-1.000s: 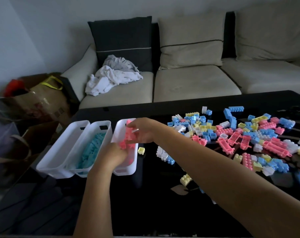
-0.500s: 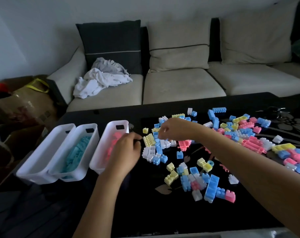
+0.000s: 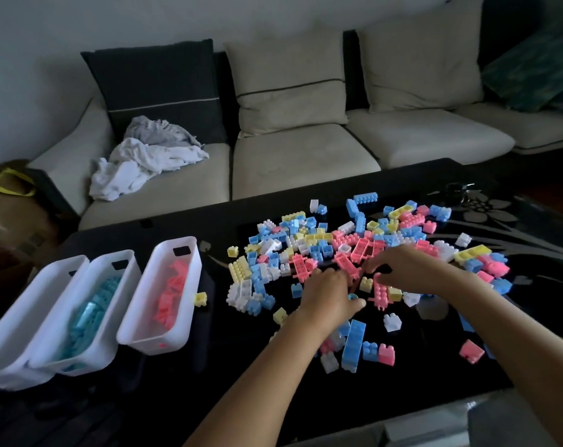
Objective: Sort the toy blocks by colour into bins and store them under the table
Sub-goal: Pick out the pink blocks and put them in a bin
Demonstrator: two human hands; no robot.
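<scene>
White bins [image 3: 80,358] sit at lower left, one holding blue pieces, one pink. At centre the left hand [image 3: 330,295] bends its fingers onto the blocks [image 3: 309,240], grip unclear. Beside it, the right hand [image 3: 409,269], curled, pinches a pink block [image 3: 380,293].

a second ago both hands were at the pink bin [image 3: 154,341]: the left hand [image 3: 330,295] low over it, the right hand [image 3: 402,269] at its far end. half a second ago the right had reached the pile of blocks [image 3: 322,243] while the left was just beside the bin. now both are well apart from the bin, side by side over the pile, fingers curled down among pink blocks [image 3: 347,262]. the view has swung right.
</scene>
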